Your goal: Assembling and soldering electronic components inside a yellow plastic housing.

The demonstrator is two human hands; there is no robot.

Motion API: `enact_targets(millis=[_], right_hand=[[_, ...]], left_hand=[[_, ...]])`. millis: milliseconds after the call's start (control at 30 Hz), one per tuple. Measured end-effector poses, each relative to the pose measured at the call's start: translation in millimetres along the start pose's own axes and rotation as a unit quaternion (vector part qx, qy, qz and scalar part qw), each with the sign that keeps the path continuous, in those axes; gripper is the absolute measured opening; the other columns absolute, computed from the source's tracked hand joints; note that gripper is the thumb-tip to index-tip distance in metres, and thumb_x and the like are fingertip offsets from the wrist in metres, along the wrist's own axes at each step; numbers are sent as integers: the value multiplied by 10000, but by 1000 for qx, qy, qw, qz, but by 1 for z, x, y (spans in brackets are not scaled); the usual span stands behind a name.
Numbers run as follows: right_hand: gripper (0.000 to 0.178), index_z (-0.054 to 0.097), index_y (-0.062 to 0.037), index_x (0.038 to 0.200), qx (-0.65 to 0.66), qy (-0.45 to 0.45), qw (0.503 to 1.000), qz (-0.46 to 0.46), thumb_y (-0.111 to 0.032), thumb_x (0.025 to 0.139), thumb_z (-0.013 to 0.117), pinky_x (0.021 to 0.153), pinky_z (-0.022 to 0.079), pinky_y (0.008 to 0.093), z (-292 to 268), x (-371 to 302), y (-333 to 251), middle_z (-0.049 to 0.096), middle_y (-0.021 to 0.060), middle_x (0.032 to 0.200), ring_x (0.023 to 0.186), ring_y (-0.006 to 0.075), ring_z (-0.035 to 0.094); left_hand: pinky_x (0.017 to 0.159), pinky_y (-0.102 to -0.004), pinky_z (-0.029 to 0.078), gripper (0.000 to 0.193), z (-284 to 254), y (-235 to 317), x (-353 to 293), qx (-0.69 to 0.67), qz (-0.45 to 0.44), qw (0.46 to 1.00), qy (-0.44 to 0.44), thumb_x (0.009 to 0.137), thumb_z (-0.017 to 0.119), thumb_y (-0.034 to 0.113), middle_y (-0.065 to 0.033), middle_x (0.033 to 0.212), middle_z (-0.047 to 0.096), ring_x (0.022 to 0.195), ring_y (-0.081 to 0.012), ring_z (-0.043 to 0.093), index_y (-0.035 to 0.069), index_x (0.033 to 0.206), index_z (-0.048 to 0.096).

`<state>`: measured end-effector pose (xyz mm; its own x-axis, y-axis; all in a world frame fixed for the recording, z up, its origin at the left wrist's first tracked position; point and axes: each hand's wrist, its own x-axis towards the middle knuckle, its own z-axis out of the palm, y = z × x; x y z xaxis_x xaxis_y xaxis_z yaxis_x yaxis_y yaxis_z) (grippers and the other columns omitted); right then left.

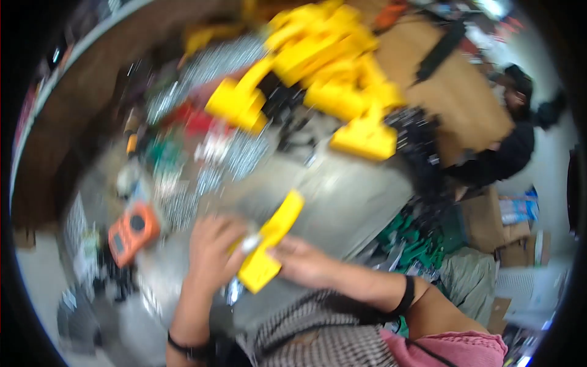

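Above the metal tabletop, a long yellow plastic part [269, 248] is held at a slant between my hands. My right hand [302, 262] grips its right side, with the fingertips against the edge. My left hand [214, 248] closes on its left side, with thumb and fingers around a short yellow projection. A small white piece [250, 243] shows at the left thumb tip; motion blur hides whether it is a wrapping or a loose part. An orange multimeter [133, 232] with a dark dial lies left of my left hand.
Yellow plastic parts [330, 55] are heaped at the far side, with a single one [365, 137] nearer. Black parts [419, 144] and green parts [413, 248] lie to the right. Metal pieces [244, 156] cover the left. A person in black [510, 153] is by a cardboard sheet [458, 92].
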<state>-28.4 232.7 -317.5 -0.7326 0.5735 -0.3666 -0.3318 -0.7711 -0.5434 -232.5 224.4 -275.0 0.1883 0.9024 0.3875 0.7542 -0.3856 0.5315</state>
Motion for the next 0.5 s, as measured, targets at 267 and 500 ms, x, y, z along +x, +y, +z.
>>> enact_targets(millis=[267, 500], right_hand=[[377, 620, -49, 1246, -699, 266, 603, -277, -254, 931, 645, 932, 496, 340, 2, -60, -277, 681, 132, 1151, 1061, 213, 642], [833, 527, -2, 1333, -700, 647, 100, -285, -513, 723, 774, 1089, 309, 476, -30, -76, -453, 501, 194, 1330, 1260, 359, 427]], left_hand=[[726, -383, 433, 112, -9, 17, 2, -33, -4, 999, 30, 738, 722, 129, -73, 874, 666, 808, -275, 610, 68, 829, 700], [723, -374, 433, 71, -9, 21, 9, -49, -6, 998, 32, 754, 704, 106, -77, 846, 667, 795, -271, 608, 52, 801, 702]])
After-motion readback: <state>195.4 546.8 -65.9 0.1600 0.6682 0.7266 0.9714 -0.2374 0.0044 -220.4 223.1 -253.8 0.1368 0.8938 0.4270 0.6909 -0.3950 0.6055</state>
